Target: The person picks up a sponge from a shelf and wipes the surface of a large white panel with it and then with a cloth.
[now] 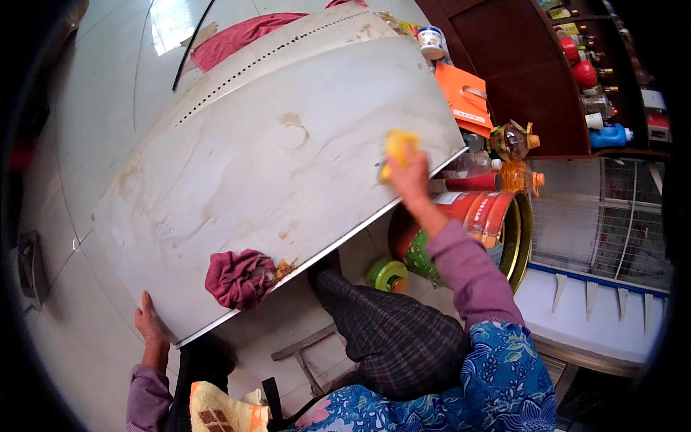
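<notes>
A large white panel [243, 156], smeared with brown stains and wet streaks, lies across the view before me. Blurred by motion, my right hand [410, 175] presses a yellow sponge or cloth [400, 146] on the panel's right part, near its front edge. My left hand [152, 322] grips the panel's near left corner, its fingers partly hidden. Between the hands, a crumpled dark red cloth [240, 278] hangs slightly over the metal-trimmed front edge. Brown residue [283, 269] sits right beside that cloth.
On the right stand a red tin drum [486, 210], oil bottles [518, 175], an orange paper bag [464, 100] and a shelved wooden cabinet [518, 65]. A green-lidded container [387, 275] is under the front edge. Red fabric [243, 38] lies beyond the panel on the tiled floor [113, 70].
</notes>
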`<state>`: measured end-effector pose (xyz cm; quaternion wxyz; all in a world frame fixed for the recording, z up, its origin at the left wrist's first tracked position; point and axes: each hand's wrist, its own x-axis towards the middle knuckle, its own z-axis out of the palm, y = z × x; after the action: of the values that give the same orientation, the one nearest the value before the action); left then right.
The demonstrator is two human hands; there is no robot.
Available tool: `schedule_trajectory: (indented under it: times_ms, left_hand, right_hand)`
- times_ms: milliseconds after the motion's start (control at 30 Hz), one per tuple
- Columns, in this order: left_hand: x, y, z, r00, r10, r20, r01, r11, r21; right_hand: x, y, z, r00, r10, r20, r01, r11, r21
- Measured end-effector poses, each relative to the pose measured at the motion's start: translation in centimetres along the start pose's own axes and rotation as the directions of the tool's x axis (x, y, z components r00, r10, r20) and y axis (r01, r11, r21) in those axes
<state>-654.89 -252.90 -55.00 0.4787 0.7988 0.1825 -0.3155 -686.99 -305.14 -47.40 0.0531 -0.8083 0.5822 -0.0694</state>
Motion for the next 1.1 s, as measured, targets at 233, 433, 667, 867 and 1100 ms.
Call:
schedule_trajectory:
  times_ms: [233,433,667,867,1100]
  left_hand:
    - [-1.1,1.2,0.8,0.999,-0.046,-0.007,0.046,0.998,-0.038]
    - [-0.1,0.3,-0.2,0.998,-0.054,-0.032,0.054,0.998,-0.020]
    - [-1.3,1.4,-0.6,0.994,-0.104,-0.031,0.103,0.995,-0.010]
    - [-1.3,1.6,0.8,0.999,-0.053,0.001,0.053,0.998,-0.035]
    - [-1.9,1.7,0.3,0.998,-0.055,0.001,0.055,0.995,-0.081]
  right_hand:
    - [8.4,8.1,-3.2,0.895,0.430,-0.118,-0.443,0.889,-0.117]
    - [17.1,5.3,-2.4,0.797,0.563,-0.218,-0.542,0.826,0.155]
    - [18.8,1.1,-2.3,0.924,0.377,-0.073,-0.365,0.921,0.138]
    - [23.2,0.8,-0.8,0.924,0.328,-0.198,-0.343,0.938,-0.044]
    - [20.5,3.8,-1.1,0.703,0.677,-0.217,-0.657,0.736,0.165]
